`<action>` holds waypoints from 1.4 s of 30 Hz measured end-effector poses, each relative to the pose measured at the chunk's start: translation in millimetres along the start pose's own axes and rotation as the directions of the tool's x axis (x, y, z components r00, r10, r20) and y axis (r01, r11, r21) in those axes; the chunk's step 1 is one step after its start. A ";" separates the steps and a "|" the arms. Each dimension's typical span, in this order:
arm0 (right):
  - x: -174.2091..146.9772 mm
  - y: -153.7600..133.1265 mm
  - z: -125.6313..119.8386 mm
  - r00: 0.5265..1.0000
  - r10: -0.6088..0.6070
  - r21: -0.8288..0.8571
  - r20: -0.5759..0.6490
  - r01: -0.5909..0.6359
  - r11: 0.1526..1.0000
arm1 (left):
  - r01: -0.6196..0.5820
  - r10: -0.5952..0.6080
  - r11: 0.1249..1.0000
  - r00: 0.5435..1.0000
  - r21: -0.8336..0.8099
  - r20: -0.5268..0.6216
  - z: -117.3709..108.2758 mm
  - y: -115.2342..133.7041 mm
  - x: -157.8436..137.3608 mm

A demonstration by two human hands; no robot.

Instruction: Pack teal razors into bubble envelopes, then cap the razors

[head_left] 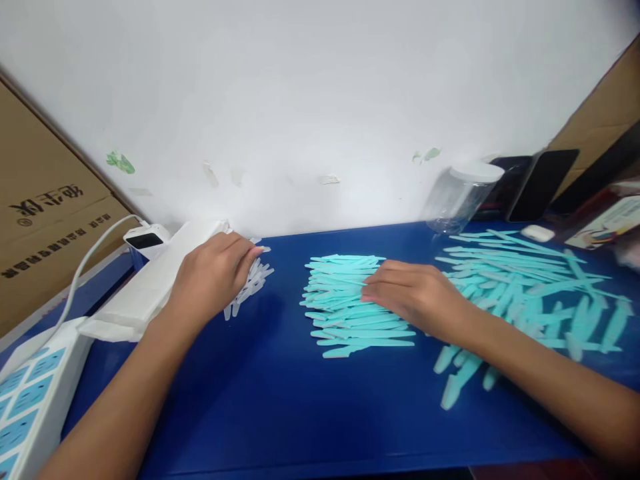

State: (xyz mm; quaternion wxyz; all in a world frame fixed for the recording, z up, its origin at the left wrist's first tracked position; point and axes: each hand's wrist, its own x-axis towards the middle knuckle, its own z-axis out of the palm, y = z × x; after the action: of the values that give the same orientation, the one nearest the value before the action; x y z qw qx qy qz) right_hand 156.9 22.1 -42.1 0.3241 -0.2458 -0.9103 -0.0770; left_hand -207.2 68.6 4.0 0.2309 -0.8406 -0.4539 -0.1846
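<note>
My left hand (215,270) is closed in a pinch over the back of a small heap of clear plastic blade caps (253,280). Whether a cap sits between its fingertips is hard to make out. Near the middle of the table, thin turquoise eyebrow razors (357,320) lie side by side in a roughly even stack. My right hand (407,293) reaches in from the right, its fingers closed on a razor at the stack's right side and its palm covering several handles. A looser pile of the same turquoise razors (540,300) spreads out to the right, partly behind my right forearm.
A white packet (155,287), a small white device (147,239) with a cable and a power strip (35,393) lie left on the blue table (260,413). A clear jar (460,200) with a white lid and a dark phone (543,183) stand back right. Cardboard (45,200) flanks the left.
</note>
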 end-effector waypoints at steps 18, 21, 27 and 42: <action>-8.4 40.0 -44.9 0.947 0.320 -0.091 -0.016 -0.320 0.943 | 0.244 -0.317 0.942 0.876 0.232 0.364 -1.0 -31.3 -4.9; -13.6 56.1 -62.3 0.888 0.453 -0.179 -0.084 -0.460 0.869 | 0.244 -0.315 0.940 0.891 0.241 0.326 0.9 -35.9 -10.3; -23.3 77.7 -87.3 0.721 0.693 -0.282 -0.014 -0.667 0.689 | 0.249 -0.331 0.929 0.888 0.273 0.318 1.3 -37.1 -11.9; -94.8 140.6 -106.5 0.436 0.839 -0.332 0.327 -0.778 0.534 | -0.039 0.052 0.997 0.977 -0.067 0.209 9.5 35.4 -8.6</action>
State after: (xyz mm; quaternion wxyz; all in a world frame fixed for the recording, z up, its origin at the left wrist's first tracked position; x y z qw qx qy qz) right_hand 349.1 74.5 -21.3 0.0844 -0.6822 -0.7211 0.0869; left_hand -180.6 51.0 -16.1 0.1594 -0.8724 -0.4503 -0.1035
